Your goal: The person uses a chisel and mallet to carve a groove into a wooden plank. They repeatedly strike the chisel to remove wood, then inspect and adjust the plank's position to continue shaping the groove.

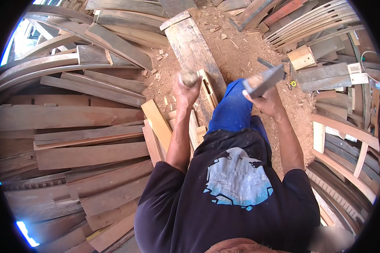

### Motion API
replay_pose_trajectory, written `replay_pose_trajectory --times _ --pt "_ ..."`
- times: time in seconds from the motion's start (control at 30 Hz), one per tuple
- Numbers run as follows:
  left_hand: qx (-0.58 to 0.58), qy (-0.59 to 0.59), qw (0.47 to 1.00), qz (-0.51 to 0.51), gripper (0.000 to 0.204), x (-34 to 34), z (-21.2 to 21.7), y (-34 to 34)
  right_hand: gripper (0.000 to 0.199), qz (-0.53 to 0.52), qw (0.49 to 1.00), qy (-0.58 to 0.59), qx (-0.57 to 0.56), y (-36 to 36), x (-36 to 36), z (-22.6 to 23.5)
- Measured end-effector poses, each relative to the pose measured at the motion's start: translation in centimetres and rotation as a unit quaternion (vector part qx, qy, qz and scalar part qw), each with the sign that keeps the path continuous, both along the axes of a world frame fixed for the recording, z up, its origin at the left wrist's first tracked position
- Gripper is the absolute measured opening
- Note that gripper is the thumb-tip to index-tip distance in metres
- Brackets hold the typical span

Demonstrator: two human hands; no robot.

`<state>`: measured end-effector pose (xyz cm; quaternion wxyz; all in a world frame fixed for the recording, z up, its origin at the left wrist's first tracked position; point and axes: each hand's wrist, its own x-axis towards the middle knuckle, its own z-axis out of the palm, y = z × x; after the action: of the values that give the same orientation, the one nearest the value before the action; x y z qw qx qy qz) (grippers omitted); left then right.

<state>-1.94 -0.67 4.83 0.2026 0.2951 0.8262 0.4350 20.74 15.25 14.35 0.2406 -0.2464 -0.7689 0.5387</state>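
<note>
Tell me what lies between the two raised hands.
In the head view, between the left hand gripping a wooden handle and the right hand holding a grey flat tool lies the person's blue-trousered knee.

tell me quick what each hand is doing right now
Left hand: closed around a round wooden handle.
Right hand: closed on a grey metal-headed tool, held raised.

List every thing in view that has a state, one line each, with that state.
Left hand: raised, fist closed around a wooden handle.
Right hand: raised, gripping a mallet.
Mortised wooden piece: lying on the thick plank, slots open.
Planks on the left: stacked flat.
Ground: strewn with sawdust and chips.
</note>
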Motion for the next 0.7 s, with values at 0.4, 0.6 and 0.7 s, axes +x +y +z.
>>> replay_pose_trajectory --times 0.4,0.6,0.7 --pt "-0.315 -0.187 0.926 0.087 0.065 8.0 -5.5 -1.7 0.034 0.046 0.941 -0.316 -0.114 8.4 17.0 -16.0" --pt "-0.329 -0.161 0.907 0.209 0.074 10.3 -5.3 -1.1 0.049 0.141 0.800 -0.579 -0.070 10.7 20.8 -16.5" --pt "-0.305 -0.175 0.907 0.231 0.065 10.6 -5.9 -1.2 0.054 0.211 0.732 -0.647 0.016 15.9 18.0 -17.8"
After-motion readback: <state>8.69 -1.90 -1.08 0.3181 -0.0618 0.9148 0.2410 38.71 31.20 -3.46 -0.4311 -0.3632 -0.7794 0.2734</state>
